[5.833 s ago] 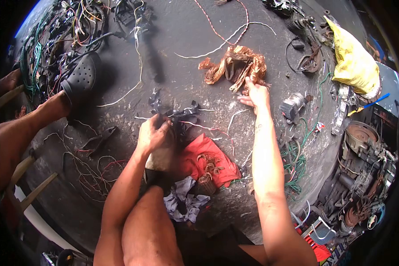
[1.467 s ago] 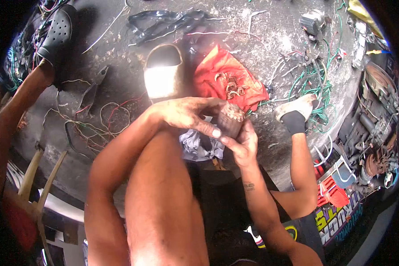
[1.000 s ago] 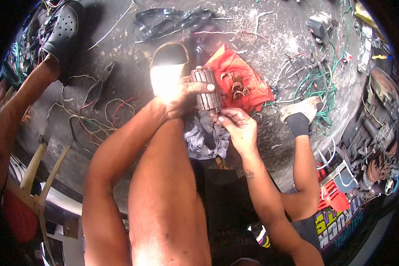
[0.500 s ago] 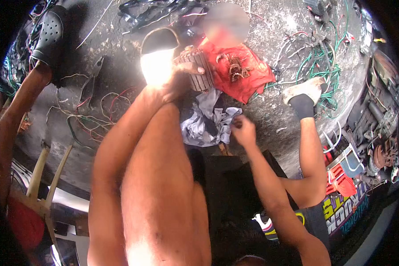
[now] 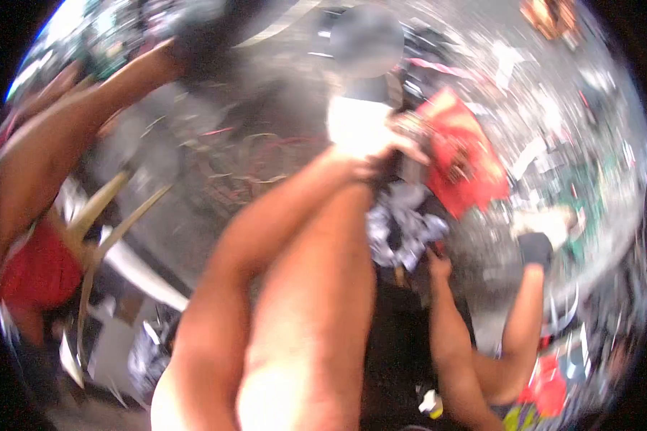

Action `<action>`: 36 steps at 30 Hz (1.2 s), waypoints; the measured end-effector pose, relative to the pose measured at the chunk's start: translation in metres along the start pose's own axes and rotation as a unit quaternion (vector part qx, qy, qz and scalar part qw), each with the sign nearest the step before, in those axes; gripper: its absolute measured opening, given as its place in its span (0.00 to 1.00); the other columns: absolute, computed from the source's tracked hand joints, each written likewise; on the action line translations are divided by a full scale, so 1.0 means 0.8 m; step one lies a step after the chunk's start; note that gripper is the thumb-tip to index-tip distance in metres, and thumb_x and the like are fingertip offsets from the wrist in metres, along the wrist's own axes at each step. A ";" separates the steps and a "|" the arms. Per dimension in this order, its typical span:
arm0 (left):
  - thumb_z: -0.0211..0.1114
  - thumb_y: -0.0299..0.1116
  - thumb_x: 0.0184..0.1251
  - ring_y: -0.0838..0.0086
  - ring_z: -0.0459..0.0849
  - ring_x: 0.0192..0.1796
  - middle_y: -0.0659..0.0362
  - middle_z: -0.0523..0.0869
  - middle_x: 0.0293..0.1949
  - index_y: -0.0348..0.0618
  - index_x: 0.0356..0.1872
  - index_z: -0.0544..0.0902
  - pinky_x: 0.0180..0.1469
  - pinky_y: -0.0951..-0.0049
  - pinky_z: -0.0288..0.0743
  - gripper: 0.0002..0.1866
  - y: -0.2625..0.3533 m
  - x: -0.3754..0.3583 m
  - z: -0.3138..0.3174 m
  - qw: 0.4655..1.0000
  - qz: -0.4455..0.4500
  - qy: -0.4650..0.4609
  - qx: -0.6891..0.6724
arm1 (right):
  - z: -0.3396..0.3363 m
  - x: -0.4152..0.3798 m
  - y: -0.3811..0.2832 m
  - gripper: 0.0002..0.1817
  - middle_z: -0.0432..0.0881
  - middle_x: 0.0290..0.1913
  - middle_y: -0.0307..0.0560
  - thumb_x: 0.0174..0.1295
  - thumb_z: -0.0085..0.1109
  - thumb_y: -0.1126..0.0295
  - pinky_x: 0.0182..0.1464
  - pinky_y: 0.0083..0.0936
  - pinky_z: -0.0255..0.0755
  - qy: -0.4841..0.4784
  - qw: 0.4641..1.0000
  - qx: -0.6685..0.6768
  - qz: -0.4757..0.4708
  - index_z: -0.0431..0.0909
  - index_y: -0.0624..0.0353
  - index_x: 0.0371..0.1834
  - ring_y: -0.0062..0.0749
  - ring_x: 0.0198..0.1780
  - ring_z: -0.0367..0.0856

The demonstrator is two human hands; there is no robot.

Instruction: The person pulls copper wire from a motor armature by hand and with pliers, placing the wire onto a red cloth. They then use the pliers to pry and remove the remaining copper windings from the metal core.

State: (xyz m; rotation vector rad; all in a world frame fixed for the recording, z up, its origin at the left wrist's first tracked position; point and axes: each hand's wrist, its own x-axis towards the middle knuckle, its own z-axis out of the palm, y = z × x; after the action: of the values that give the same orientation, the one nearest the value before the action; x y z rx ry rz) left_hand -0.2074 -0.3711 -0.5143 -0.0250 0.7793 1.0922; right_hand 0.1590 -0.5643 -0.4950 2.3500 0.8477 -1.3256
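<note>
Fingers of the left hand (image 5: 384,152) curl around a ridged metal cylinder (image 5: 412,171), closed on its side above a grimy gray floor (image 5: 287,93). Fingers of the right hand (image 5: 441,260) bend inward at the near side of a crumpled gray cloth (image 5: 406,226); motion blur makes it impossible to tell how far apart they are or whether they grip anything.

The cylinder appears between a glare-whitened shoe (image 5: 359,118), on the side toward the floor's left edge, and a red cloth (image 5: 474,136), on the side toward its right. Curled copper-brown scraps (image 5: 459,165) lie on the red cloth. The gray cloth sits just nearer the person than the cylinder, beside the bent leg (image 5: 309,309).

Farther out, a foot in a dark sock (image 5: 535,249) and a pale shoe (image 5: 543,221) rests to the right of the red cloth, with blurred green wires (image 5: 589,187) beyond it toward the floor's right edge. A copper-colored bundle (image 5: 550,18) lies near the far right corner, and a pink strand (image 5: 446,68) lies beyond the red cloth. Thin, tangled wires (image 5: 255,165) spread over the floor's left half, while another person's leg (image 5: 101,108) stretches in from the left edge.
</note>
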 end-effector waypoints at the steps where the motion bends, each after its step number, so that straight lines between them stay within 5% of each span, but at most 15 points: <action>1: 0.69 0.31 0.49 0.60 0.85 0.37 0.50 0.84 0.35 0.37 0.45 0.76 0.42 0.59 0.82 0.21 0.004 0.000 0.000 1.000 0.019 -0.008 -0.011 | 0.017 0.061 0.081 0.28 0.83 0.54 0.51 0.56 0.71 0.64 0.57 0.28 0.71 -0.055 0.990 0.129 0.014 0.77 0.68 0.58 0.34 0.54 0.81; 4: 0.68 0.31 0.51 0.61 0.85 0.36 0.50 0.84 0.34 0.38 0.44 0.77 0.40 0.60 0.82 0.19 -0.007 0.013 -0.004 0.997 0.026 -0.053 -0.046 | 0.001 0.079 0.081 0.19 0.83 0.45 0.45 0.57 0.69 0.69 0.55 0.28 0.72 -0.045 0.992 0.093 -0.074 0.77 0.69 0.47 0.32 0.46 0.81; 6: 0.68 0.32 0.53 0.62 0.85 0.35 0.51 0.84 0.34 0.38 0.43 0.77 0.39 0.61 0.82 0.17 -0.009 0.015 -0.004 0.995 0.007 -0.077 -0.057 | -0.007 0.037 0.041 0.22 0.82 0.41 0.49 0.54 0.69 0.70 0.53 0.31 0.72 0.061 0.992 0.047 -0.096 0.75 0.69 0.50 0.36 0.46 0.81; 10: 0.68 0.33 0.56 0.64 0.85 0.34 0.51 0.84 0.32 0.39 0.41 0.77 0.37 0.61 0.82 0.14 -0.014 0.007 0.010 0.984 -0.077 -0.133 -0.091 | -0.018 -0.010 -0.025 0.22 0.81 0.39 0.55 0.52 0.68 0.70 0.50 0.33 0.73 0.037 0.976 -0.094 -0.191 0.74 0.69 0.49 0.42 0.44 0.81; 12: 0.68 0.33 0.57 0.64 0.85 0.33 0.52 0.84 0.32 0.39 0.40 0.77 0.36 0.62 0.82 0.13 -0.019 0.004 0.019 0.975 -0.107 -0.151 -0.125 | -0.017 -0.007 -0.056 0.19 0.80 0.37 0.59 0.52 0.69 0.69 0.46 0.36 0.74 0.034 0.847 -0.274 -0.455 0.74 0.68 0.42 0.46 0.41 0.81; 15: 0.67 0.33 0.58 0.63 0.86 0.34 0.50 0.84 0.32 0.39 0.40 0.77 0.36 0.61 0.82 0.13 0.029 -0.023 0.038 0.975 -0.121 -0.105 -0.152 | -0.016 -0.025 -0.181 0.16 0.79 0.31 0.57 0.54 0.69 0.68 0.39 0.38 0.74 0.022 0.929 -0.099 -0.356 0.75 0.69 0.37 0.44 0.32 0.79; 17: 0.65 0.37 0.58 0.57 0.86 0.29 0.44 0.85 0.29 0.34 0.41 0.79 0.35 0.57 0.82 0.16 0.039 -0.042 0.015 0.982 0.018 -0.103 -0.157 | -0.019 -0.041 -0.280 0.09 0.80 0.31 0.48 0.62 0.63 0.73 0.39 0.31 0.74 0.058 0.903 0.008 -0.425 0.74 0.66 0.38 0.29 0.33 0.79; 18: 0.69 0.32 0.53 0.66 0.85 0.29 0.52 0.86 0.28 0.36 0.33 0.83 0.37 0.65 0.81 0.11 0.071 -0.067 0.014 0.979 0.025 -0.066 -0.191 | -0.013 -0.035 -0.311 0.07 0.80 0.33 0.44 0.66 0.59 0.74 0.42 0.27 0.75 0.059 0.891 0.099 -0.440 0.74 0.65 0.41 0.25 0.36 0.78; 19: 0.69 0.33 0.53 0.70 0.85 0.32 0.54 0.86 0.31 0.36 0.32 0.82 0.38 0.70 0.79 0.11 0.070 -0.077 -0.017 0.983 0.098 0.073 -0.136 | -0.022 -0.046 -0.353 0.08 0.80 0.37 0.43 0.66 0.60 0.73 0.45 0.24 0.74 0.008 0.888 0.106 -0.447 0.74 0.65 0.43 0.24 0.39 0.78; 20: 0.70 0.37 0.54 0.71 0.85 0.34 0.57 0.86 0.31 0.36 0.35 0.83 0.41 0.70 0.78 0.14 0.108 -0.100 -0.031 0.985 0.130 0.110 0.004 | -0.022 -0.050 -0.383 0.10 0.80 0.40 0.42 0.66 0.61 0.73 0.48 0.22 0.73 -0.024 0.887 0.125 -0.444 0.74 0.64 0.46 0.24 0.42 0.78; 22: 0.73 0.44 0.51 0.65 0.85 0.38 0.54 0.86 0.37 0.39 0.35 0.83 0.46 0.65 0.78 0.19 0.161 -0.139 -0.074 0.892 0.176 0.216 0.356 | -0.014 -0.060 -0.421 0.12 0.81 0.42 0.43 0.64 0.61 0.75 0.50 0.22 0.74 -0.060 0.854 0.132 -0.499 0.75 0.64 0.50 0.24 0.44 0.79; 24: 0.78 0.44 0.38 0.52 0.85 0.47 0.42 0.78 0.57 0.37 0.46 0.81 0.52 0.59 0.80 0.32 0.199 -0.170 -0.101 0.588 0.141 0.274 0.747 | -0.006 -0.072 -0.432 0.12 0.81 0.41 0.43 0.63 0.61 0.76 0.49 0.22 0.74 -0.095 0.846 0.103 -0.514 0.75 0.64 0.49 0.24 0.43 0.79; 25: 0.78 0.44 0.38 0.52 0.85 0.47 0.42 0.78 0.57 0.37 0.46 0.81 0.52 0.59 0.80 0.32 0.211 -0.177 -0.108 0.587 0.142 0.269 0.750 | 0.003 -0.067 -0.424 0.12 0.82 0.40 0.43 0.62 0.62 0.77 0.46 0.22 0.75 -0.104 0.841 0.110 -0.520 0.76 0.65 0.48 0.24 0.41 0.80; 27: 0.79 0.47 0.35 0.45 0.80 0.55 0.38 0.65 0.67 0.44 0.47 0.81 0.58 0.57 0.76 0.34 0.220 -0.186 -0.117 0.508 -0.070 0.277 0.813 | 0.012 -0.076 -0.412 0.12 0.82 0.38 0.42 0.61 0.63 0.78 0.43 0.21 0.75 -0.114 0.852 0.093 -0.502 0.76 0.63 0.47 0.23 0.38 0.80; 36: 0.77 0.51 0.40 0.44 0.80 0.55 0.36 0.61 0.69 0.49 0.51 0.82 0.59 0.55 0.76 0.33 0.171 -0.159 -0.127 0.525 -0.124 0.252 0.804 | -0.002 -0.057 -0.322 0.11 0.83 0.37 0.43 0.60 0.61 0.78 0.43 0.22 0.76 -0.123 0.893 0.051 -0.430 0.76 0.62 0.46 0.23 0.37 0.81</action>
State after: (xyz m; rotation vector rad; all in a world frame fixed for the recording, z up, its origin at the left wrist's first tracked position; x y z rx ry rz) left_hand -0.4022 -0.4429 -0.4681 1.1453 2.0115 -0.3165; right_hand -0.0204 -0.3790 -0.4504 1.8242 1.8838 -1.9564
